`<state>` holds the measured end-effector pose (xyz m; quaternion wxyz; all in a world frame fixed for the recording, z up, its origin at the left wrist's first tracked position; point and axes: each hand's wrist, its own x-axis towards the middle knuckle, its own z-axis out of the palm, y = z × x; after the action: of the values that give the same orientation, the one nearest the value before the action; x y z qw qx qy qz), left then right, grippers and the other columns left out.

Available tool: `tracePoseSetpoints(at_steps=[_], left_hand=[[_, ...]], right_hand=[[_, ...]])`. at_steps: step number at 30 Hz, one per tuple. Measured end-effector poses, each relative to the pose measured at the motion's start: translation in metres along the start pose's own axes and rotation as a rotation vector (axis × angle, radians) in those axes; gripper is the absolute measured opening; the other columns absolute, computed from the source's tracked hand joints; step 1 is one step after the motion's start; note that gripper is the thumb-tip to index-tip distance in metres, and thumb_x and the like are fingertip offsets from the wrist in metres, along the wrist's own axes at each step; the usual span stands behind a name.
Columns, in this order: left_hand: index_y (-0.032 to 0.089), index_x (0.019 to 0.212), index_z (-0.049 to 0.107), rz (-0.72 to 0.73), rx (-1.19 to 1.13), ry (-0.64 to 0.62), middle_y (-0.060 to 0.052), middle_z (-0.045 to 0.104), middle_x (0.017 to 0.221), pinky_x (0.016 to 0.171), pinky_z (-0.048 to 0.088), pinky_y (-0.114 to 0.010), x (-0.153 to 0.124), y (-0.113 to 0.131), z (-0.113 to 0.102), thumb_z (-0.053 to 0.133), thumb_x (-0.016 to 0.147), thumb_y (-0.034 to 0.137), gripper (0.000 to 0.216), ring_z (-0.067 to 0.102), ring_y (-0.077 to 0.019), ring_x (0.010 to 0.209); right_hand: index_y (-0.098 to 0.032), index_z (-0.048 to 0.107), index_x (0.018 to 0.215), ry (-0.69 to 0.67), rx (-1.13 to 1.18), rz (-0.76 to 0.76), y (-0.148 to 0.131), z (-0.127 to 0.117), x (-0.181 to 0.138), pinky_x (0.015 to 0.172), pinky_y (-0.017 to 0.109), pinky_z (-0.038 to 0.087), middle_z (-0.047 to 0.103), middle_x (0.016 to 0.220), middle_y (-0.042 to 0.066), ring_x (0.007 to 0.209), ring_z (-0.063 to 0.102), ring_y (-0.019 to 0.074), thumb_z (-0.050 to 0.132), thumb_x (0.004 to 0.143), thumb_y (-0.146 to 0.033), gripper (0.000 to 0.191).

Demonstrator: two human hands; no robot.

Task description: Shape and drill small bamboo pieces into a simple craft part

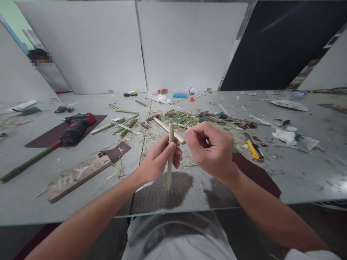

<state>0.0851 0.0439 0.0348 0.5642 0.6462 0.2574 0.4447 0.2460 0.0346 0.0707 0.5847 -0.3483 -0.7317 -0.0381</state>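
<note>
My left hand [159, 159] grips a thin pale green bamboo stick [170, 173], held upright above the table's near edge. My right hand [213, 148] hovers just to the right of the stick's top end, fingers curled inward and pinched; whether it holds something small I cannot tell. Behind the hands a tan wooden strip [165, 128] lies on the table [298, 169] among green shavings.
A red and black power drill [77, 126] rests on a maroon mat at left, next to a long green stalk [27, 162]. A phone [78, 175] lies near left. A yellow utility knife [253, 148] sits at right. Another person is at far left.
</note>
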Motion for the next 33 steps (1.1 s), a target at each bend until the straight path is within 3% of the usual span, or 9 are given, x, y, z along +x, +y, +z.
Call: tracePoseSetpoints(at_steps=[9, 13, 17, 22, 33], left_hand=[[0.017, 0.111, 0.048, -0.019, 0.011, -0.056, -0.004, 0.065, 0.081, 0.059, 0.053, -0.026, -0.0012, -0.0039, 0.0014, 0.051, 0.094, 0.044, 0.032, 0.064, -0.0133, 0.064], [0.018, 0.104, 0.05, -0.002, 0.013, -0.05, -0.005, 0.066, 0.084, 0.06, 0.053, -0.026, -0.0017, -0.0062, -0.0002, 0.051, 0.094, 0.043, 0.027, 0.065, -0.0131, 0.065], [0.019, 0.109, 0.049, -0.007, 0.015, -0.049, -0.005, 0.066, 0.084, 0.059, 0.053, -0.027, -0.0025, -0.006, -0.0003, 0.051, 0.095, 0.042, 0.027, 0.066, -0.0148, 0.067], [0.019, 0.098, 0.049, 0.008, 0.025, -0.056, -0.004, 0.065, 0.085, 0.063, 0.054, -0.027, -0.003, -0.0023, 0.0011, 0.049, 0.096, 0.039, 0.021, 0.065, -0.0143, 0.07], [0.018, 0.104, 0.051, 0.039, 0.029, -0.072, -0.001, 0.061, 0.079, 0.062, 0.054, -0.024, -0.0021, -0.0061, 0.0006, 0.051, 0.096, 0.036, 0.019, 0.066, -0.0127, 0.07]], right_hand=[[-0.02, 0.057, 0.069, -0.018, -0.001, -0.001, 0.0028, -0.0015, -0.0043, 0.043, 0.023, 0.03, 0.046, 0.049, -0.006, 0.042, 0.034, 0.0069, 0.056, 0.087, -0.019, 0.017], [-0.02, 0.057, 0.069, -0.044, -0.012, -0.011, 0.0026, -0.0015, -0.0049, 0.044, 0.023, 0.03, 0.047, 0.05, -0.006, 0.042, 0.035, 0.0066, 0.056, 0.086, -0.018, 0.017], [-0.019, 0.058, 0.07, -0.039, 0.017, -0.03, 0.0027, -0.0005, -0.0053, 0.043, 0.022, 0.03, 0.046, 0.05, -0.006, 0.042, 0.035, 0.0059, 0.058, 0.085, -0.016, 0.016], [-0.017, 0.059, 0.071, -0.027, 0.039, -0.038, 0.0034, 0.0003, -0.0064, 0.044, 0.021, 0.03, 0.046, 0.05, -0.006, 0.042, 0.035, 0.0053, 0.06, 0.085, -0.015, 0.014], [-0.019, 0.057, 0.07, -0.065, -0.021, -0.028, 0.0047, 0.0007, -0.007, 0.045, 0.022, 0.031, 0.048, 0.05, -0.006, 0.042, 0.035, 0.0065, 0.056, 0.087, -0.019, 0.017]])
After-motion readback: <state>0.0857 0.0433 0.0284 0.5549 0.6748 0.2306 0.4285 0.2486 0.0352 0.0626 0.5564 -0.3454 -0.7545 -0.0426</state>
